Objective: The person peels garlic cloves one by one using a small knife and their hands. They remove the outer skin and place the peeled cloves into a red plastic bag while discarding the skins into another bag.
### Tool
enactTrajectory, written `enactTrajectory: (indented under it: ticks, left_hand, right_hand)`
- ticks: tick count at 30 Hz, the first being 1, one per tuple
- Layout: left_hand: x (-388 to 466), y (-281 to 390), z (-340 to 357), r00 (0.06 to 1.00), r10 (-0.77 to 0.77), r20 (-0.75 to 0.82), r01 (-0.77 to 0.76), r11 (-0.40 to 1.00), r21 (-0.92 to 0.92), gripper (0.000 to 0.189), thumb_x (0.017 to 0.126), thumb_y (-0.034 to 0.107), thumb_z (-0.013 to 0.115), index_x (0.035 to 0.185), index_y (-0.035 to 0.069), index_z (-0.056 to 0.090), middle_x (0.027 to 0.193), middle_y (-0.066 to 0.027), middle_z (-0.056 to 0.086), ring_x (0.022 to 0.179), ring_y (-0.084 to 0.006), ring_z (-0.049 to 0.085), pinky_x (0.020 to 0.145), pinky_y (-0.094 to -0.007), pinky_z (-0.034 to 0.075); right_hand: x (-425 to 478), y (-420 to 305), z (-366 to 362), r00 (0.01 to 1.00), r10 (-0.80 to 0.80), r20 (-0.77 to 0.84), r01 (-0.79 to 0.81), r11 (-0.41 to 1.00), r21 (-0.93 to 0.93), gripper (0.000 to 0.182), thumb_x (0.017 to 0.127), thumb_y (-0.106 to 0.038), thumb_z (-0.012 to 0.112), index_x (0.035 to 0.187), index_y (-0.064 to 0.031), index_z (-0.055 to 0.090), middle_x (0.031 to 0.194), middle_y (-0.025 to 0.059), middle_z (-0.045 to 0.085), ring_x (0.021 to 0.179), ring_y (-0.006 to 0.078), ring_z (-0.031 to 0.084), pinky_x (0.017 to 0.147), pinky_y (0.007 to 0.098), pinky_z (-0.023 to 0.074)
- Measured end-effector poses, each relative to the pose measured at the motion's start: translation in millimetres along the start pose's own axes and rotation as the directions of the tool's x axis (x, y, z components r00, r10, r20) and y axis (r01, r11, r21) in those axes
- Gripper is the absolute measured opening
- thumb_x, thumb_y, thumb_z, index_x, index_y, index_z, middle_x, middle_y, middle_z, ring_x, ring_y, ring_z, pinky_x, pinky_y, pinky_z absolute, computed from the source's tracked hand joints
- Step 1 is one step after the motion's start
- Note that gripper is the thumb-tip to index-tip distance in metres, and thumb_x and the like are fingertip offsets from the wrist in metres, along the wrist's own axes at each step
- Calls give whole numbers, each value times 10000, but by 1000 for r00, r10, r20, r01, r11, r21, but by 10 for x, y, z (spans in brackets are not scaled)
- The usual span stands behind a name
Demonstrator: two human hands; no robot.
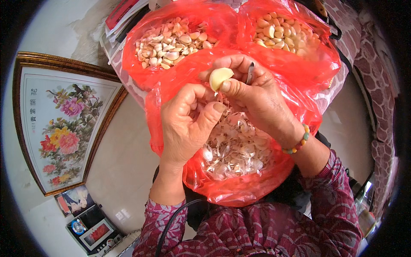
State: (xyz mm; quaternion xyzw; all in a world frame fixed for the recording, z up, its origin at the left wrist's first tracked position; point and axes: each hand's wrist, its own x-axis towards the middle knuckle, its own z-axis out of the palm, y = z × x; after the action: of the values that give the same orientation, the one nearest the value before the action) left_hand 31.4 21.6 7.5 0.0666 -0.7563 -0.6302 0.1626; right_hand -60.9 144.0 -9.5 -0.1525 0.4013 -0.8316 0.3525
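A peeled garlic clove [221,78] is pinched between the thumb and fingers of my right hand [261,96]. A small dark metal piece [250,74], possibly a blade, sits among the same hand's fingers. My left hand [189,123] is just below and left of the clove, its fingers curled and their tips partly hidden; whether they grip anything is unclear. A shred of skin hangs at the clove's lower end. Beneath both hands, a red plastic bag [237,196] holds loose papery garlic skins [237,154].
Unpeeled garlic cloves [170,45] fill a red bag at the back left. Peeled cloves [285,35] lie in another at the back right, on a patterned cloth [345,38]. A framed flower picture [67,125] leans at left. A black cable [173,221] crosses my left sleeve.
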Motion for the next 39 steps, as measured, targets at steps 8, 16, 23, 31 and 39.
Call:
enactTrajectory:
  ticks: [8, 16, 23, 31, 39]
  left_hand:
    - [-13, -43, 7, 994, -76, -83, 85, 991, 102, 105, 889, 84, 573, 846, -7, 540, 683, 18, 523, 594, -25, 440, 520, -193, 384]
    - [-38, -76, 71, 976, -150, -157, 170, 977, 125, 55, 861, 22, 554, 818, -8, 538, 648, 11, 495, 590, -38, 436, 507, -214, 379]
    - [2, -6, -43, 992, -28, -127, 51, 982, 181, 47, 834, 0, 604, 826, 0, 558, 668, 15, 528, 610, -26, 472, 545, -197, 408]
    - [69, -68, -71, 897, 430, -103, -342, 822, 456, 121, 784, -45, 641, 889, 9, 612, 838, -75, 608, 708, -144, 588, 599, -238, 465]
    - [80, -81, -125, 872, 490, 10, -399, 697, 596, 146, 746, -52, 657, 864, 18, 607, 812, -93, 614, 665, -196, 609, 568, -277, 482]
  right_hand:
    - [-4, 96, 29, 992, -129, 1, 128, 983, -134, 185, 851, -39, 622, 1028, -19, 573, 916, 14, 616, 833, 74, 582, 718, 227, 511]
    - [-6, 145, 21, 989, -137, -55, 122, 969, -212, 172, 847, -25, 625, 1012, -13, 578, 862, -14, 596, 772, 42, 541, 658, 195, 477]
    - [-36, 54, 69, 992, -118, -43, 93, 920, -380, 187, 842, -3, 609, 1029, -2, 601, 847, -24, 582, 746, 30, 508, 649, 178, 441]
    - [-23, 75, 5, 980, -156, 125, 198, 845, -497, 288, 857, -24, 585, 1143, 6, 587, 866, 53, 579, 798, 91, 543, 678, 235, 455]
    - [-28, 22, -48, 961, -145, 238, 275, 621, -734, 317, 812, -48, 611, 1123, 8, 589, 904, 182, 593, 875, 272, 602, 752, 317, 470]
